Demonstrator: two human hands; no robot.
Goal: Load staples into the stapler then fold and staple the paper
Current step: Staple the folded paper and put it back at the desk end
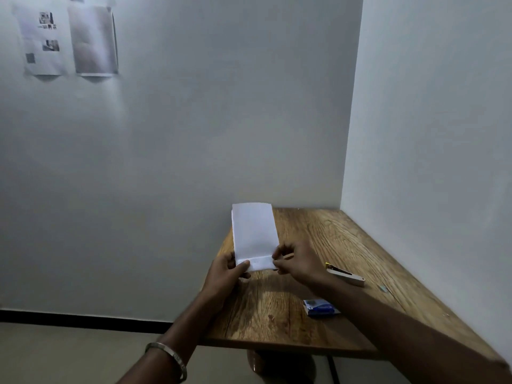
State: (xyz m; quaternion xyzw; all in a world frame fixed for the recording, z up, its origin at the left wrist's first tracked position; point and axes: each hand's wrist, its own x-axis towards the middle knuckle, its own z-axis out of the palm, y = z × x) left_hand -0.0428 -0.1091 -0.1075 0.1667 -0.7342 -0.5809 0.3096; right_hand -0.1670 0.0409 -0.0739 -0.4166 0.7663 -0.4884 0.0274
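Pinching the folded white paper sheet (254,234) upright between left hand (225,273) and right hand (297,261), the cream metal stapler (346,274) is judged nearest the right, at three o'clock on the wooden desk (277,322).

We see two hands holding a folded white paper (254,234) upright above a wooden bench (277,314); the left hand (225,273) and right hand (297,261) each pinch a bottom corner. A stapler (345,274) and a blue box (321,307), possibly staples, lie on the bench to the right.
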